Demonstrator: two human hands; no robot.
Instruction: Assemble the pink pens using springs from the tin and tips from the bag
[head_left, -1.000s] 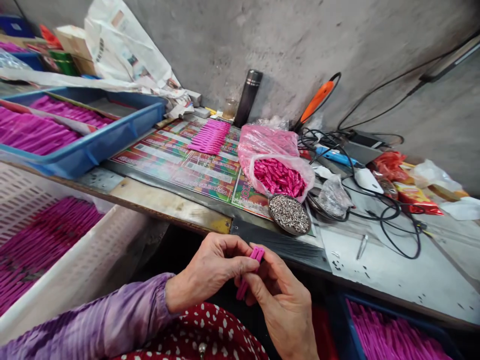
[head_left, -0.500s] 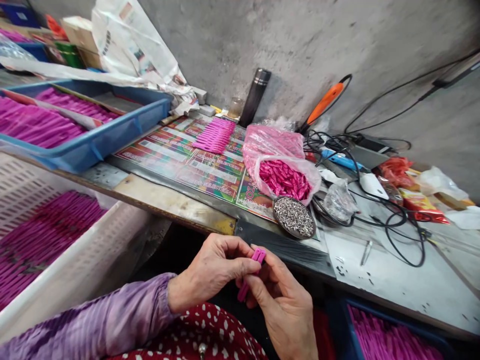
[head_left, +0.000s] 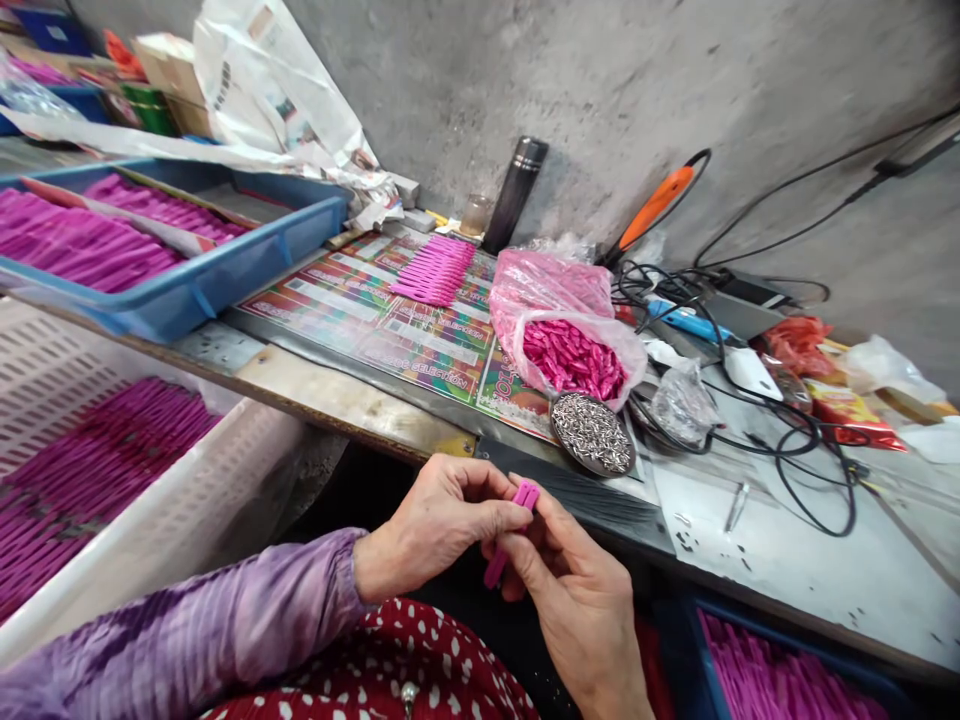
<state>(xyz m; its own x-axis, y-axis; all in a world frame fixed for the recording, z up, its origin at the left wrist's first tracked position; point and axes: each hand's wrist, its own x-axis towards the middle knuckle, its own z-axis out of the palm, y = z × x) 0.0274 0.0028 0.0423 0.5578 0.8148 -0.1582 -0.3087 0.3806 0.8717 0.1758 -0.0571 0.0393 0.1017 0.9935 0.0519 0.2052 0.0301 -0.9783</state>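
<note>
Over my lap, just in front of the table edge, both hands meet on a slim magenta plastic piece (head_left: 527,494) with a slot near its upper end. My left hand (head_left: 439,520) pinches its upper part between thumb and fingers. My right hand (head_left: 577,605) is closed round it from the other side, thumb and forefinger near its middle. The fingers hide part of the piece. Beyond the hands stand a round dish (head_left: 592,434) of small metal pins and a clear bag (head_left: 517,300) spilling small shiny pink pieces (head_left: 576,358).
A row of magenta pieces (head_left: 436,270) lies on the printed mat (head_left: 360,330). Left are a blue tray (head_left: 180,300) and a white crate (head_left: 247,440); lower right is a blue bin (head_left: 694,650), all with magenta pieces. A dark flask (head_left: 515,195) and tangled cables (head_left: 806,440) stand farther back.
The view has shifted slightly, so the hands and piece appear a little farther right and higher. Both hands keep their grip on the magenta piece.
</note>
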